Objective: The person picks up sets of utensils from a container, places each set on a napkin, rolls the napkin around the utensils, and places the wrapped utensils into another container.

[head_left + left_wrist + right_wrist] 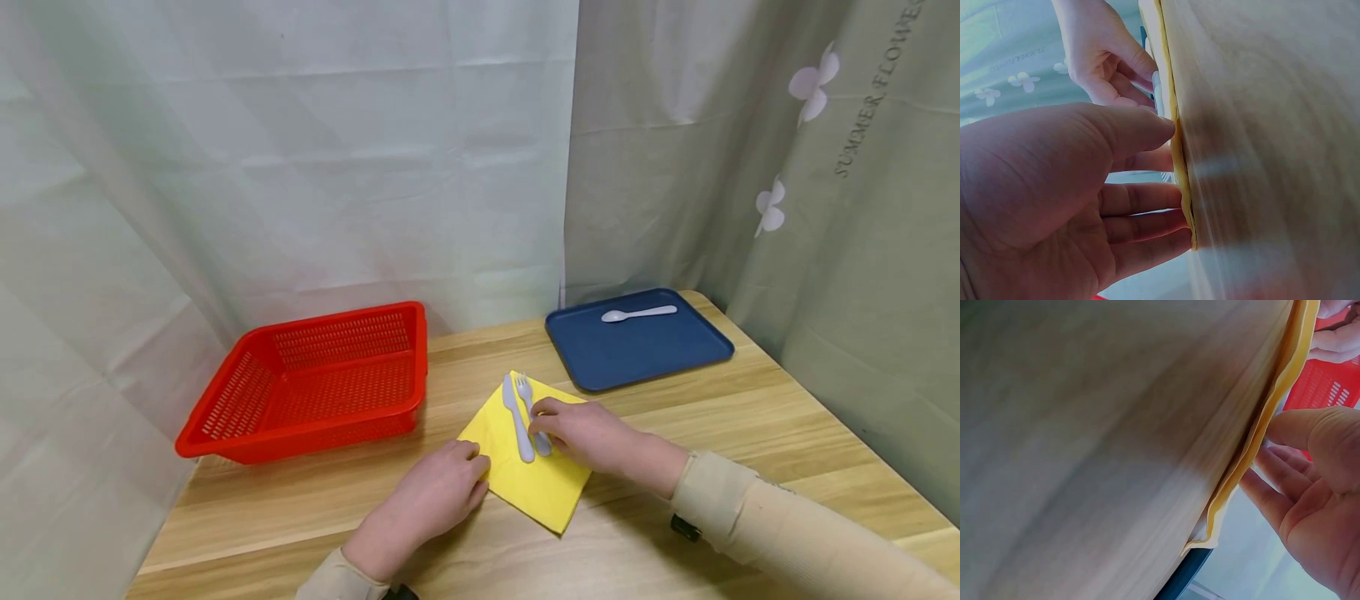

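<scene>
A folded yellow napkin (517, 492) lies flat on the wooden table, turned at an angle. On it a pale grey knife (517, 421) and a matching fork (523, 388) lie side by side. My right hand (588, 433) is over the napkin's right part, thumb and fingers pinching the fork's handle and partly covering it. In the right wrist view, the right hand's fingertips (1260, 472) come down at the napkin's edge. My left hand (442, 487) rests at the napkin's left edge, and in the left wrist view its fairly straight fingers (1144, 228) touch that edge.
A red perforated basket (300, 435) stands at the back left. At the back right is a blue tray (637, 358) bearing a pale spoon (639, 313). Light curtains (337, 167) hang behind the table and along both sides.
</scene>
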Tool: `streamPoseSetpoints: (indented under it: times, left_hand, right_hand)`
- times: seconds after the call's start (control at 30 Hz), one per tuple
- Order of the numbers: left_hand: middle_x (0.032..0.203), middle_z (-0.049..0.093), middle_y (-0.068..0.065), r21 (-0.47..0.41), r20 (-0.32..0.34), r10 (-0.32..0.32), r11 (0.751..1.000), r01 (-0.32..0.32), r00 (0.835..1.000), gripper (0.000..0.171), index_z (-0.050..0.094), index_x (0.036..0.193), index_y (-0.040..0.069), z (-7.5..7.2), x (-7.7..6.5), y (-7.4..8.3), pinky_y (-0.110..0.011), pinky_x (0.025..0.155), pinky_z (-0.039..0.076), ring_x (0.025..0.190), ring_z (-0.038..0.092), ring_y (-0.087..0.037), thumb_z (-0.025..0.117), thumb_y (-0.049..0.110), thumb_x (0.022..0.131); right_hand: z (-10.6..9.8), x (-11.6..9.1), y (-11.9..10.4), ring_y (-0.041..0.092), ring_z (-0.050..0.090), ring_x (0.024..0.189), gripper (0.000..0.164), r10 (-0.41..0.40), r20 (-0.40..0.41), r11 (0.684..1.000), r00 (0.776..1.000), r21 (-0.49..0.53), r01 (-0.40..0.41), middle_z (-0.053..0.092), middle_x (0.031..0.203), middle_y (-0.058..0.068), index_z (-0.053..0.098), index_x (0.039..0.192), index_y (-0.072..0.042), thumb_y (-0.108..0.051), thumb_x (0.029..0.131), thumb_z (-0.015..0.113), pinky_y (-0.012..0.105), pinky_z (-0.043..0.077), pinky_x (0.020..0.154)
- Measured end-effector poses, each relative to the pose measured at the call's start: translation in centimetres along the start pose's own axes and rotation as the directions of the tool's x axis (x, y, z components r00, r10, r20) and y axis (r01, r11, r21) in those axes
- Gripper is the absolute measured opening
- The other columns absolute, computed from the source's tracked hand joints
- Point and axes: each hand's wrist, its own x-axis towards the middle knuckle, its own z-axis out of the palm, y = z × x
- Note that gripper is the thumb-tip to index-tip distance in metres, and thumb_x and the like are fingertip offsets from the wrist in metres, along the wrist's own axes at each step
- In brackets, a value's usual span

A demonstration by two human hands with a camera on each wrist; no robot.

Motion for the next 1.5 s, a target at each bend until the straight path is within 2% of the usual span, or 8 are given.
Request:
streamPoseSetpoints:
  times: [0.33,0.6,0.8,1.0,1.23,1.5]
  left_hand:
    - [0.099,0.069,-0.004,0.000,-0.006,0.001,1.000,-0.001,1.000,0.015,0.074,0.095,0.012,0.1,0.0,-0.1,-0.038,0.080,0.060,0.088,0.065,-0.022,0.085,0.023,0.097]
    - [0.102,0.070,-0.005,-0.003,-0.005,-0.004,1.000,0.004,1.000,0.015,0.074,0.095,0.012,0.1,-0.1,-0.1,-0.038,0.082,0.061,0.091,0.066,-0.023,0.085,0.023,0.097]
    - [0.102,0.070,-0.006,-0.003,-0.011,-0.002,1.000,0.002,1.000,0.015,0.074,0.095,0.012,0.2,-0.1,-0.1,-0.039,0.082,0.061,0.092,0.067,-0.023,0.084,0.023,0.097]
    - [0.103,0.071,-0.006,-0.005,-0.009,-0.004,1.000,0.004,1.000,0.015,0.074,0.095,0.012,0.2,-0.1,-0.1,-0.040,0.083,0.061,0.092,0.067,-0.024,0.084,0.022,0.097]
    - [0.102,0.070,-0.005,-0.005,-0.013,0.003,1.000,-0.003,1.000,0.015,0.073,0.095,0.013,0.2,-0.1,-0.1,-0.039,0.082,0.061,0.091,0.066,-0.023,0.085,0.022,0.097]
    - [0.101,0.070,-0.005,-0.006,-0.011,0.003,1.000,-0.003,1.000,0.015,0.073,0.094,0.013,0.2,-0.1,-0.1,-0.038,0.082,0.060,0.090,0.066,-0.023,0.084,0.022,0.097]
  right_hand:
    - [0.1,0.0,0.0,0.019,0.070,0.103,0.027,0.003,-0.007,1.000,1.000,0.010,-0.003,0.067,0.131,0.005,0.078,0.121,-0.015,-0.001,0.098,0.081,0.028,0.060,0.079]
    - [-0.1,0.1,0.1,0.021,0.070,0.104,0.035,0.005,0.020,1.000,1.000,-0.004,-0.005,0.066,0.135,0.007,0.076,0.127,-0.014,0.001,0.096,0.082,0.030,0.060,0.080]
    - [-0.4,-0.1,0.5,0.027,0.072,0.114,0.043,0.004,0.011,0.999,1.000,-0.039,-0.003,0.066,0.140,0.010,0.074,0.133,-0.012,0.001,0.093,0.085,0.038,0.063,0.090]
    - [-0.7,-0.4,0.9,0.030,0.068,0.130,0.048,0.020,-0.011,0.998,1.000,-0.066,-0.020,0.064,0.149,0.013,0.073,0.141,-0.011,-0.004,0.095,0.086,0.043,0.062,0.099]
    - [-1.2,-0.4,1.4,0.032,0.060,0.143,0.054,0.048,-0.027,0.997,0.999,-0.064,-0.049,0.061,0.157,0.013,0.067,0.151,-0.010,-0.017,0.100,0.084,0.049,0.053,0.114]
    - [-1.9,-0.8,2.4,0.036,0.052,0.151,0.066,0.079,-0.096,0.988,0.992,-0.121,-0.091,0.057,0.163,0.013,0.059,0.159,-0.010,-0.033,0.101,0.083,0.055,0.042,0.123]
